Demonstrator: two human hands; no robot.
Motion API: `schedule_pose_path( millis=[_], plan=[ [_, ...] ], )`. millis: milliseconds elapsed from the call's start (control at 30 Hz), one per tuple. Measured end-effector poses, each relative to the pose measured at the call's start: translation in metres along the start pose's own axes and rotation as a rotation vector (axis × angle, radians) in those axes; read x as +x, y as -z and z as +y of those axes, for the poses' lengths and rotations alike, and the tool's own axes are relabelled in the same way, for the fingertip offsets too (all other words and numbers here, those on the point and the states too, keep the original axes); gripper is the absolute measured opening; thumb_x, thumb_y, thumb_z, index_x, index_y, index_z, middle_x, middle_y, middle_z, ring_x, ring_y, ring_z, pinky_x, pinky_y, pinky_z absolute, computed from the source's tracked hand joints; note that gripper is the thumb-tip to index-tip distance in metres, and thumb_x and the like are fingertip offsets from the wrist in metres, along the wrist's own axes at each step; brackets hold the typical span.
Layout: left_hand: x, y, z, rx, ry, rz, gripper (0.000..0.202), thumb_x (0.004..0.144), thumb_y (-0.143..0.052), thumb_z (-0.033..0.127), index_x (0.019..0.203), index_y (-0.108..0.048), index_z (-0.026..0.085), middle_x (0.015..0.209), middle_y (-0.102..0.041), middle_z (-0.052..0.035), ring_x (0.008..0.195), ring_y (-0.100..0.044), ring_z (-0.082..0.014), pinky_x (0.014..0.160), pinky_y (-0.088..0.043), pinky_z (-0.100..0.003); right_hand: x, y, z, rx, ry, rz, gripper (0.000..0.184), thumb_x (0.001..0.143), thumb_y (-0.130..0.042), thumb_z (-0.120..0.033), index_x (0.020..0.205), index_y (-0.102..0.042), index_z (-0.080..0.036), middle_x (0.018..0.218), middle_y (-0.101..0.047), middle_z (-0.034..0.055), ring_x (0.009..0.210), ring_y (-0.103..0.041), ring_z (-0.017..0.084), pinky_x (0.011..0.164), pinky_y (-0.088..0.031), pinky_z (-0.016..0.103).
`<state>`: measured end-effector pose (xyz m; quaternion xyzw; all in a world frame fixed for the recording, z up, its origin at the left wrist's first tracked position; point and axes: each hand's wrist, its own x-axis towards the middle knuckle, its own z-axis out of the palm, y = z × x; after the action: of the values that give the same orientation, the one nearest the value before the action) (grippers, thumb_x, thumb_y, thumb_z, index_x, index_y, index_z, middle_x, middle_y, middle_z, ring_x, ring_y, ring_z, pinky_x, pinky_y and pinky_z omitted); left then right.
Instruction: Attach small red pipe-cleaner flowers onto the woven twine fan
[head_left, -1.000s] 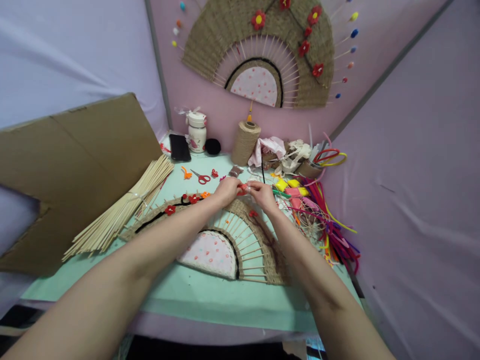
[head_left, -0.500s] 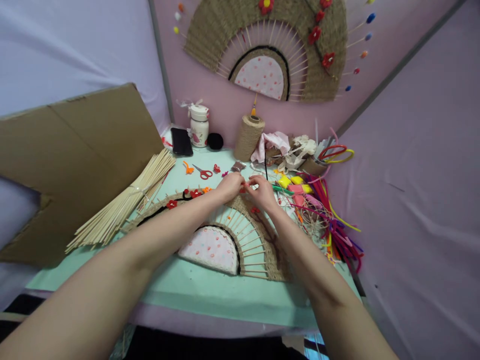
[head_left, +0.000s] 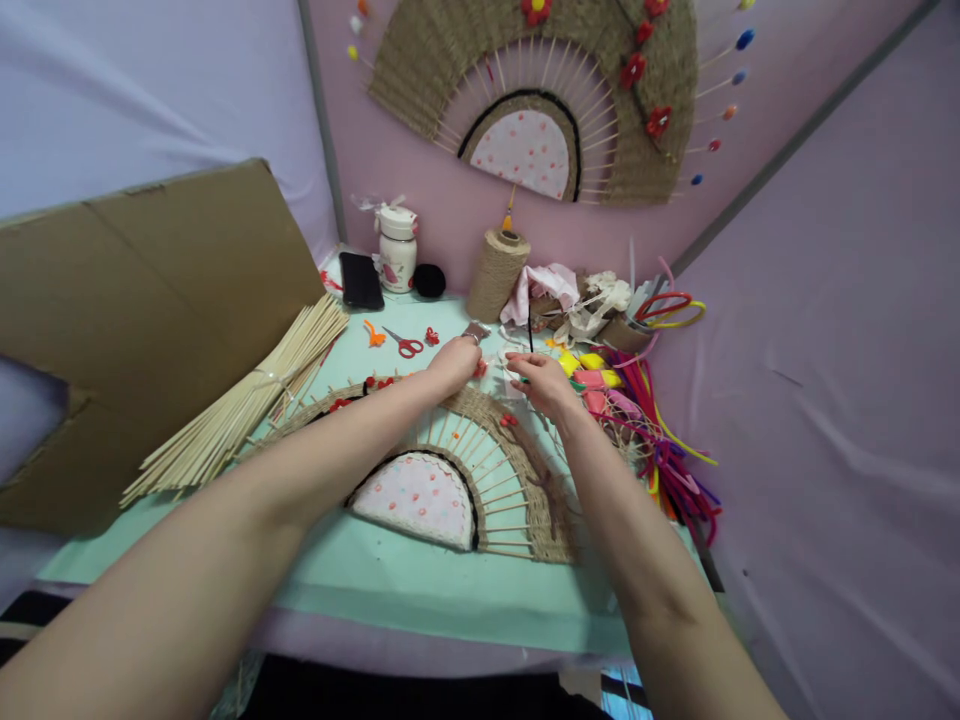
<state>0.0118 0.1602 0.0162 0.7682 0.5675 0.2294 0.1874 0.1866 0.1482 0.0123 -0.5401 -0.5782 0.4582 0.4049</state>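
Just beyond the top edge of the woven fan (head_left: pixel 551 510), my left hand (head_left: pixel 456 366) is closed around a small red piece (head_left: pixel 480 369), which shows at its fingertips. To its right, my right hand (head_left: pixel 545 384) hovers over tangled thread and craft bits, with thumb and forefinger apart and nothing clear between them. A green strip (head_left: pixel 578 385) lies by its knuckles. The fan bears a dotted half-round centre (head_left: pixel 416 498), thin radiating sticks and red flowers (head_left: pixel 509 420). My left forearm covers part of its left side.
Red-handled scissors (head_left: pixel 409 347) and an orange piece (head_left: pixel 373 335) lie behind the left hand. A twine spool (head_left: pixel 497 275), bottle (head_left: pixel 397 250) and phone (head_left: pixel 361 281) stand at the back. Sticks (head_left: pixel 240 405) and cardboard (head_left: pixel 187 270) fill the left; pipe cleaners (head_left: pixel 667 450) the right.
My hands, close together at the red piece before, have moved apart. The right hand has shifted right and its fingers have parted; the left keeps the red piece, slightly lower and further left.
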Motion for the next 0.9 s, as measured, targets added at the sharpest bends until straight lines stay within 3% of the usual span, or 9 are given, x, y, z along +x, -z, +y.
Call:
schedule_pose_path(
  millis=[133, 233, 333, 367, 433, 500, 633, 733, 900],
  plan=[
    [-0.002, 0.007, 0.005, -0.167, 0.026, 0.016, 0.03, 0.075, -0.059, 0.01, 0.102, -0.071, 0.016, 0.114, -0.07, -0.0128, 0.116, -0.058, -0.0258, 0.103, -0.04, -0.036, -0.019, 0.008, -0.016, 0.118, -0.024, -0.035, 0.031, 0.066, -0.073, -0.041, 0.086, -0.066, -0.019, 0.096, -0.07, 0.0041, 0.084, -0.062, 0.014, 0.07, -0.05, 0.024],
    [-0.01, 0.011, 0.018, -0.304, 0.055, 0.093, 0.035, 0.084, -0.057, 0.019, 0.118, -0.065, 0.016, 0.128, -0.064, -0.0139, 0.123, -0.054, -0.0249, 0.106, -0.038, -0.039, -0.044, 0.007, -0.027, 0.113, 0.079, -0.005, 0.028, 0.071, -0.07, -0.039, 0.094, -0.069, -0.022, 0.101, -0.069, 0.0039, 0.09, -0.062, 0.016, 0.075, -0.051, 0.028],
    [-0.034, 0.007, 0.037, -0.551, 0.113, 0.079, 0.036, 0.092, -0.052, 0.039, 0.104, -0.07, 0.01, 0.099, -0.073, -0.0152, 0.093, -0.068, -0.0209, 0.089, -0.051, -0.036, -0.074, -0.001, -0.031, -0.079, 0.309, 0.131, 0.019, 0.078, -0.062, -0.03, 0.094, -0.07, -0.022, 0.116, -0.064, 0.0078, 0.108, -0.058, 0.021, 0.08, -0.052, 0.032],
    [-0.044, 0.005, 0.042, -0.87, 0.153, 0.02, 0.038, 0.089, -0.058, 0.042, 0.097, -0.072, 0.008, 0.093, -0.073, -0.0151, 0.087, -0.068, -0.0189, 0.086, -0.053, -0.035, -0.083, -0.005, -0.031, -0.165, 0.377, 0.172, 0.018, 0.08, -0.06, -0.027, 0.094, -0.07, -0.022, 0.119, -0.061, 0.0093, 0.112, -0.057, 0.022, 0.08, -0.053, 0.033],
    [-0.066, 0.0, 0.051, -1.324, 0.272, -0.019, 0.028, 0.074, -0.076, 0.036, 0.083, -0.072, 0.009, 0.083, -0.073, -0.0095, 0.077, -0.067, -0.0139, 0.083, -0.054, -0.03, -0.102, -0.012, -0.027, -0.315, 0.478, 0.235, 0.019, 0.083, -0.056, -0.024, 0.095, -0.07, -0.022, 0.121, -0.059, 0.0113, 0.116, -0.055, 0.024, 0.081, -0.054, 0.036],
    [-0.087, -0.004, 0.055, -1.524, 0.404, 0.028, 0.018, 0.066, -0.082, 0.02, 0.076, -0.071, 0.009, 0.074, -0.071, -0.0056, 0.068, -0.065, -0.0104, 0.076, -0.054, -0.025, -0.117, -0.019, -0.022, -0.366, 0.519, 0.304, 0.021, 0.085, -0.055, -0.022, 0.101, -0.068, -0.022, 0.121, -0.058, 0.0119, 0.113, -0.056, 0.023, 0.08, -0.055, 0.036],
    [-0.115, -0.002, 0.057, -1.665, 0.499, 0.003, 0.03, 0.073, -0.074, 0.009, 0.102, -0.069, 0.01, 0.084, -0.075, -0.0087, 0.072, -0.07, -0.0126, 0.072, -0.055, -0.023, -0.136, -0.022, -0.016, -0.186, 0.45, 0.406, 0.028, 0.089, -0.053, -0.023, 0.116, -0.062, -0.022, 0.118, -0.06, 0.0104, 0.098, -0.062, 0.019, 0.074, -0.056, 0.033],
    [-0.126, 0.0, 0.056, -1.669, 0.458, -0.021, 0.059, 0.074, -0.072, 0.009, 0.13, -0.054, 0.016, 0.089, -0.076, -0.0086, 0.074, -0.071, -0.0145, 0.071, -0.055, -0.025, -0.141, -0.018, -0.017, -0.195, 0.422, 0.265, 0.025, 0.092, -0.053, -0.026, 0.114, -0.064, -0.023, 0.113, -0.06, 0.0092, 0.101, -0.061, 0.019, 0.078, -0.055, 0.032],
    [-0.131, -0.004, 0.055, -1.528, 0.375, -0.036, 0.065, 0.071, -0.075, 0.012, 0.132, -0.052, 0.016, 0.089, -0.074, -0.0058, 0.074, -0.068, -0.0115, 0.075, -0.051, -0.024, -0.143, -0.01, -0.025, -0.47, 0.521, 0.09, 0.027, 0.093, -0.053, -0.022, 0.116, -0.066, -0.027, 0.107, -0.059, 0.0077, 0.104, -0.056, 0.021, 0.091, -0.049, 0.039]
  ],
)
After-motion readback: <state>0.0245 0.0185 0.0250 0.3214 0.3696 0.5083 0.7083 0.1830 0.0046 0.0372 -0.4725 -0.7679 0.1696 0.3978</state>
